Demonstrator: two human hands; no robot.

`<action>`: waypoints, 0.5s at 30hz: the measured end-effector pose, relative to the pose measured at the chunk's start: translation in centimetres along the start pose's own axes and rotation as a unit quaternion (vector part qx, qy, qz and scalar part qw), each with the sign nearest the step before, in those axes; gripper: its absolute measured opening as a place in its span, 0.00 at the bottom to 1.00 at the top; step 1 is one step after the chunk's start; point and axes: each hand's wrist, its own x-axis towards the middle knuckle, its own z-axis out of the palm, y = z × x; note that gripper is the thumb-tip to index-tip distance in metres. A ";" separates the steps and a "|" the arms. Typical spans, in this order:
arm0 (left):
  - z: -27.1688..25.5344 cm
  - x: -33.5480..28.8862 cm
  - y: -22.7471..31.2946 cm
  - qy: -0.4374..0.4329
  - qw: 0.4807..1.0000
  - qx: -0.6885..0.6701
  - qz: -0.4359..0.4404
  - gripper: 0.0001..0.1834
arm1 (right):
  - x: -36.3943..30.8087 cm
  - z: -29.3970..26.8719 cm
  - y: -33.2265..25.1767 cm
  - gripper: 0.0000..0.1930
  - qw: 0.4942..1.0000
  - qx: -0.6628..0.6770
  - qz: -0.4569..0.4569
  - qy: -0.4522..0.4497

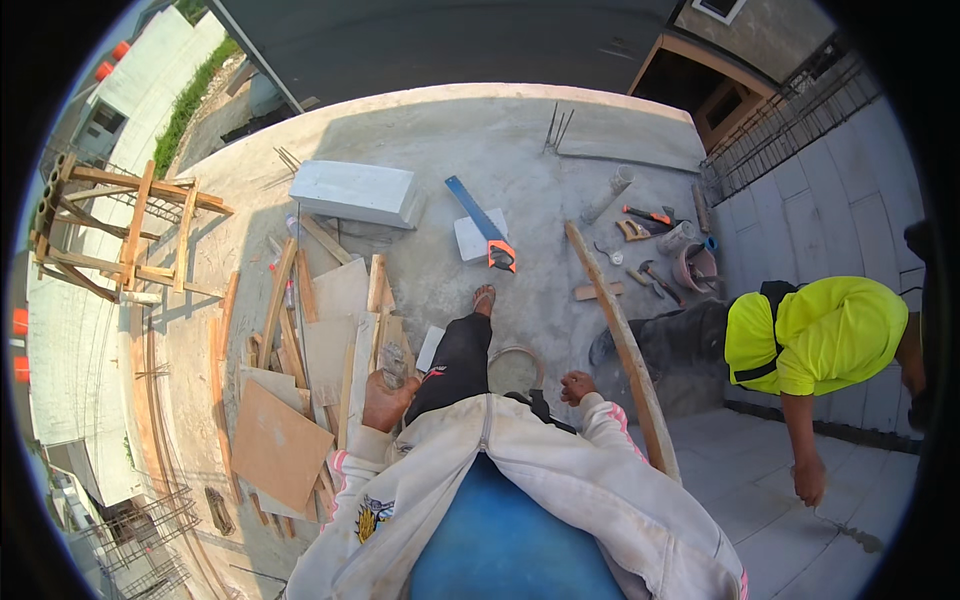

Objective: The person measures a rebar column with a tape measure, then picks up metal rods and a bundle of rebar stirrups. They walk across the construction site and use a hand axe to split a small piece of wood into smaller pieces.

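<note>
Minding bucket (540, 366) at twelve, I'd steady stance first; left hand (388, 400), right hand (577, 388) half-curled, contents I can't tell.

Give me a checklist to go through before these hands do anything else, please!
1. Left hand free: cannot tell; a grey thing shows at its fingers.
2. Right hand free: cannot tell; its fingers are curled.
3. Saw put down: ok; it lies over a pale block, with no hand on it.
4. Toes covered: not ok; bare toes show on the foot in front.
5. Bucket away from the legs: not ok; it looks right beside one.
6. Co-worker's hand well apart: ok; it is far to the right, past the long board.
</note>
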 end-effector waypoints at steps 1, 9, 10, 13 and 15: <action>0.6 1.9 0.3 -0.018 1.000 0.008 -0.005 0.09 | 0.7 -0.4 -1.0 0.06 0.999 0.006 0.032 0.015; 5.2 20.1 5.2 -0.152 0.986 0.066 -0.001 0.10 | 5.7 -3.4 -12.8 0.08 0.994 -0.051 0.009 0.094; 5.6 22.4 6.1 -0.160 0.983 0.090 0.008 0.10 | 6.1 -3.8 -14.7 0.09 0.991 -0.080 0.026 0.108; 6.6 27.9 8.4 -0.164 0.984 0.061 0.032 0.10 | 6.7 -4.2 -18.8 0.10 0.988 -0.010 -0.050 0.147; 7.2 31.5 10.4 -0.150 0.987 0.041 0.034 0.10 | 7.0 -4.4 -20.5 0.09 0.987 0.028 -0.057 0.151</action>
